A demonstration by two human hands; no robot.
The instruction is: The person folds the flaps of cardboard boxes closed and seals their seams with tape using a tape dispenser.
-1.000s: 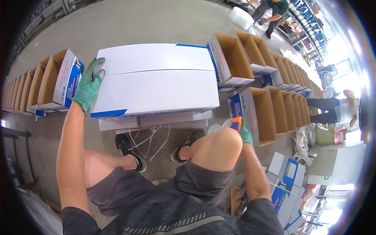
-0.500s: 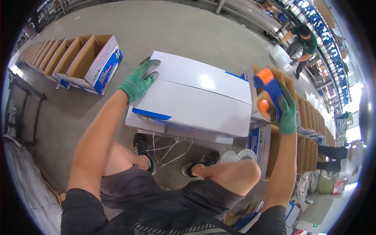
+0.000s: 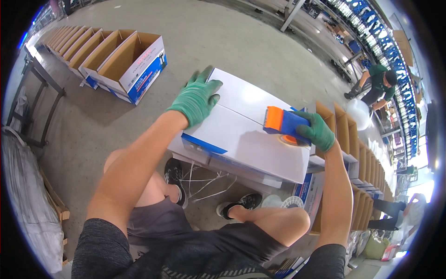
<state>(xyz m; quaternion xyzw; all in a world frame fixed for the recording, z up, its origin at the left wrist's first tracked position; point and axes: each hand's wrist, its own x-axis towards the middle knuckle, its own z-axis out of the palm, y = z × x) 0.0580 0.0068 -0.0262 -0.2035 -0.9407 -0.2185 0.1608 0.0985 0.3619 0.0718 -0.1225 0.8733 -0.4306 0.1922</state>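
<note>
Right fingers (image 3: 304, 132) gripping tape dispenser (image 3: 291, 124), long axis crosswise, orange end (image 3: 274, 118) leftward, left fingers (image 3: 213, 85) spread

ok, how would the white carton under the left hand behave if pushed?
The white carton would probably slide rather than roll, being flat-faced. Glare on it suggests a fairly slick surface. Its top might flex along the seam, untaped where visible.

Wide fisheye view, downward from head height

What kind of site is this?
Probably a factory or warehouse packing area: rows of open cardboard boxes on the floor, a closed white box, and a tape dispenser in the right hand.
</note>
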